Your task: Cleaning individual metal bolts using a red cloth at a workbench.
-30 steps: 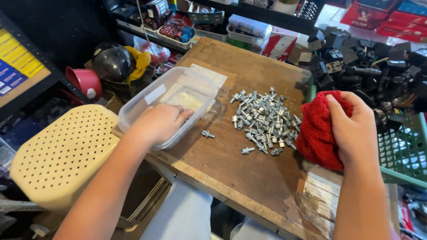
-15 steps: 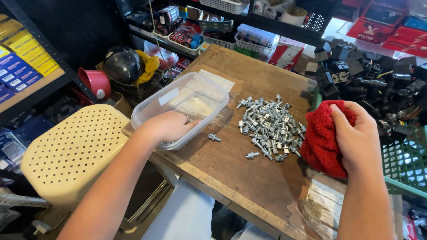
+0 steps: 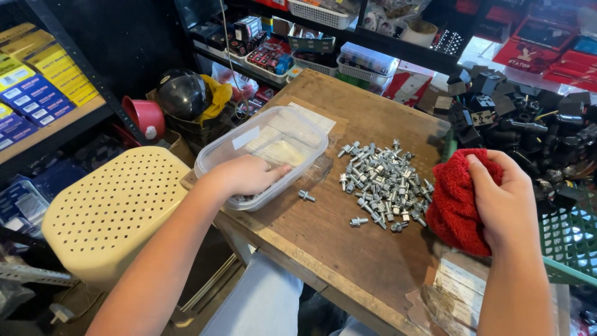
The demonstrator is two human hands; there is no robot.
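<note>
Stool (image 3: 109,211) first, at your 9 o'clock: a cream plastic seat full of small holes, standing just beside the wooden tabletop (image 3: 323,236). Behind it, toward 10 o'clock, a red cup (image 3: 144,116) and a dark helmet (image 3: 181,93) sit low among the shelves.

Your left hand (image 3: 245,175) lies palm down on the near rim of the clear plastic tub (image 3: 264,152) at about 11 o'clock. Its fingers are spread flat over the edge rather than clenched, so that grip is released and only pressing on the tub. One loose bolt (image 3: 305,196) lies on the tabletop just beside your fingertips, apart from the rest.

At 12 o'clock a heap of silver bolts (image 3: 382,183) is scattered on the wood between your two hands, clear of the tub.

Your right hand (image 3: 507,199) at 2 o'clock has its grip closed around a red cloth (image 3: 457,202), bunched up at the tabletop's right edge, with the thumb pressed into the top of it. A green basket (image 3: 569,239) sits just beyond that hand.
</note>
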